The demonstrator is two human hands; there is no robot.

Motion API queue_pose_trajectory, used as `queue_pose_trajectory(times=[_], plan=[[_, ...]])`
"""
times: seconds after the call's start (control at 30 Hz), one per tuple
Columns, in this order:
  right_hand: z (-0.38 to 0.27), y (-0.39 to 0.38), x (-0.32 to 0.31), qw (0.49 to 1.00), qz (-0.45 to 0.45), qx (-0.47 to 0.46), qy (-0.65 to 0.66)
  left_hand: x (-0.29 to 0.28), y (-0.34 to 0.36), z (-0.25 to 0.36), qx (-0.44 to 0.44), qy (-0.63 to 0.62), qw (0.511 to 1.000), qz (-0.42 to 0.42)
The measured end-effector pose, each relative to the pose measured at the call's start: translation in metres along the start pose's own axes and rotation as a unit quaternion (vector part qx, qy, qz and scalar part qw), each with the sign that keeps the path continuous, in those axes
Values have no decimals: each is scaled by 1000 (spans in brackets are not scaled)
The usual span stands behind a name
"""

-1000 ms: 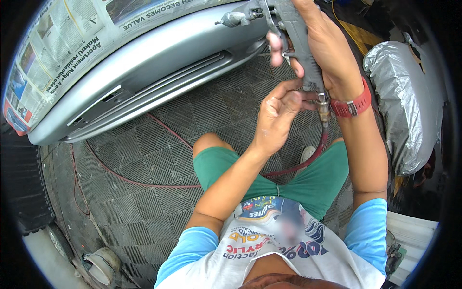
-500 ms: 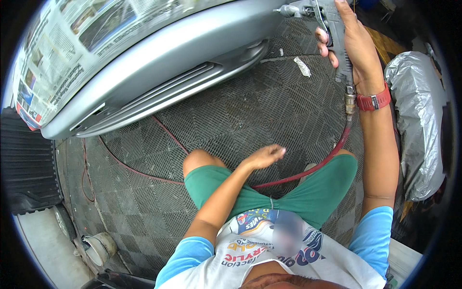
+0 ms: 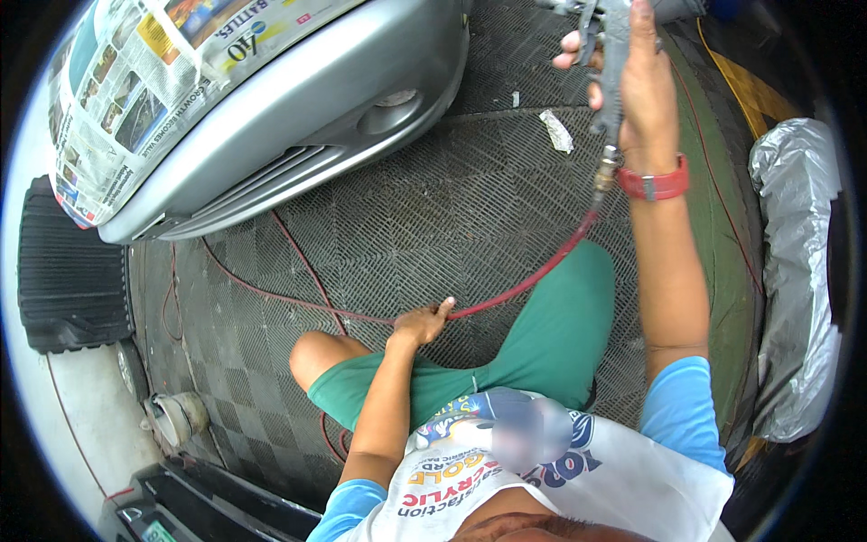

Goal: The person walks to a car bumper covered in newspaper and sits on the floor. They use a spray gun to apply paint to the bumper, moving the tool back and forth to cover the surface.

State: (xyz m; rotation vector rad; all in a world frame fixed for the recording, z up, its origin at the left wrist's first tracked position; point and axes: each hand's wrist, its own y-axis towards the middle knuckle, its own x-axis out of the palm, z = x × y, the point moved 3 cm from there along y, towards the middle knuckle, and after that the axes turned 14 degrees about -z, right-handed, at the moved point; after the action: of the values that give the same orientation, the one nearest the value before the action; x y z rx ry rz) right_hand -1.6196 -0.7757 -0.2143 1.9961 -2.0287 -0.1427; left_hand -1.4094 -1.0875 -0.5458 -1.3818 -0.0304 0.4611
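Note:
My right hand [image 3: 652, 99] is raised at the upper right, wrapped round the grip of a grey spray gun [image 3: 612, 86]. The gun's front end is partly cut off by the top rim. From its brass-coloured fitting a red air hose [image 3: 542, 283] curves down across my lap. My left hand [image 3: 418, 327] is closed round that hose above my left thigh, thumb out along it. Left of the gun, apart from it, is a glossy silver car bumper [image 3: 361, 104] with a slotted grille and a round recess. Newspaper masking [image 3: 135, 117] covers the part above the bumper.
Ribbed dark matting [image 3: 433, 208] covers the floor, with a crumpled white scrap [image 3: 557, 132] on it. A black ribbed tray [image 3: 74, 271] and a dirty white bucket [image 3: 178, 418] are at the left. Silver sheeting [image 3: 795, 271] covers something at the right.
My left hand has gone from free above my lap to gripping the hose, lower and further left. The gun and right hand sit further left; more of the bumper's right end shows.

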Motion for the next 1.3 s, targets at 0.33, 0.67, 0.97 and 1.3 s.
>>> queue_pose_trajectory(times=[0.33, 0.67, 0.97, 1.3], plan=[[121, -81, 37, 966, -215, 3, 147, 84, 9, -49, -270, 31, 956, -114], [183, -82, 0, 989, -89, -59, 99, 44, -79, -75, -280, 14, 957, -71], [168, -105, 16, 973, -160, -155, 53, 11, -84, -70, -322, 60, 944, -33], [193, -124, 30, 951, -191, 77, 232, -54, -99, -36, -249, 200, 935, 154]])
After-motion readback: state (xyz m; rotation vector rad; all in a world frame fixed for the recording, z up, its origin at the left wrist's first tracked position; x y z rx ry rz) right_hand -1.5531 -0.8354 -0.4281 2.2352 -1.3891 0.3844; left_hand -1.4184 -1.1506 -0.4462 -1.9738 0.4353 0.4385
